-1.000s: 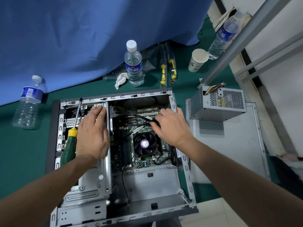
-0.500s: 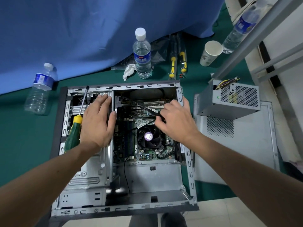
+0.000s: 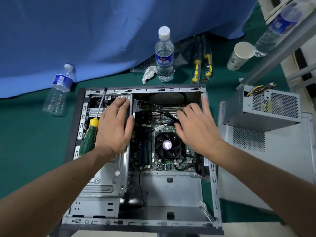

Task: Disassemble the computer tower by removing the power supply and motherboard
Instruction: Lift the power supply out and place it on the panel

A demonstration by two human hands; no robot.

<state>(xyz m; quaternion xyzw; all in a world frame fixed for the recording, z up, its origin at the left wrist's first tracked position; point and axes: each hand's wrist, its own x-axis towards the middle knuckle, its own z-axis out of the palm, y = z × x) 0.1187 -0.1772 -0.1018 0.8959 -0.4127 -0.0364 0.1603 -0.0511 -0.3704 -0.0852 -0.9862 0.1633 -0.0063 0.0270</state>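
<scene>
Left hand [image 3: 113, 127] flat on the drive cage [image 3: 109, 177] of the open computer tower [image 3: 212, 168] — grip wide, fingers straight, holding nothing. Right hand [image 3: 196, 127] spread over the motherboard [image 3: 147, 134], grip wide too, fingertips at the black cables [image 3: 159, 108]; actual contact unclear. Just outside the left hand, a green-handled screwdriver [image 3: 89, 135] lying on the cage. Below the right palm, the cooler fan [image 3: 167, 145]. Well right of that hand, the power supply [image 3: 266, 108] — already out, resting on the side panel [image 3: 273, 168].
</scene>
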